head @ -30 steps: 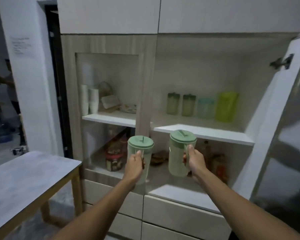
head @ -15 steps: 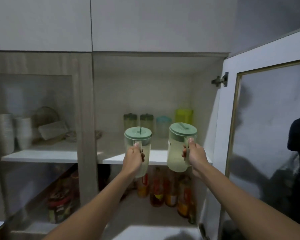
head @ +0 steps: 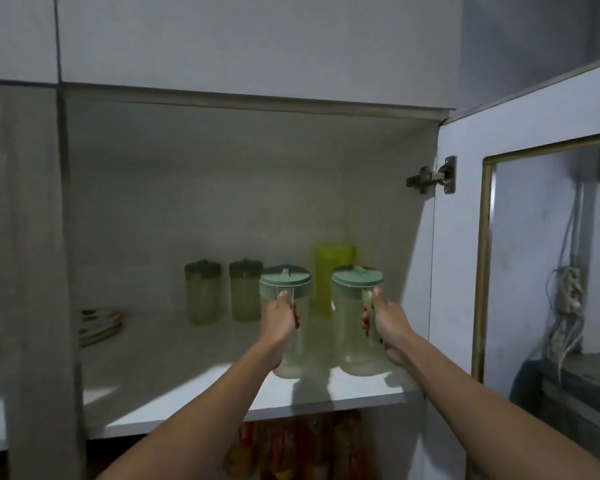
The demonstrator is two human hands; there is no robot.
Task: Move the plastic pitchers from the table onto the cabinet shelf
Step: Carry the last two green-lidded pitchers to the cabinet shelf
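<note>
Only the head cam here, so one view. Both arms reach into the open cabinet. The left hand [head: 280, 318] is wrapped around the handle of the left pitcher [head: 286, 327], thumb up by the green lid, fingers closed tight on it. The right hand [head: 387, 322] has the same closed grip on the handle of the right pitcher [head: 355, 320]. Both pitchers are upright, side by side with a small gap, over the near right part of the white shelf [head: 187, 386]. Their bases look down at shelf level, but I can't tell if they're actually touching it or just above it.

Farther back on the shelf are two darker-lidded jars [head: 222, 292] standing next to each other, and a yellow-green container [head: 333, 268] in the far right corner, behind the two pitchers. A stack of plates [head: 99, 323] sits at the left. The cabinet door [head: 465, 237] is swung open on the right, and some bottles [head: 291, 448] are on the level below.
</note>
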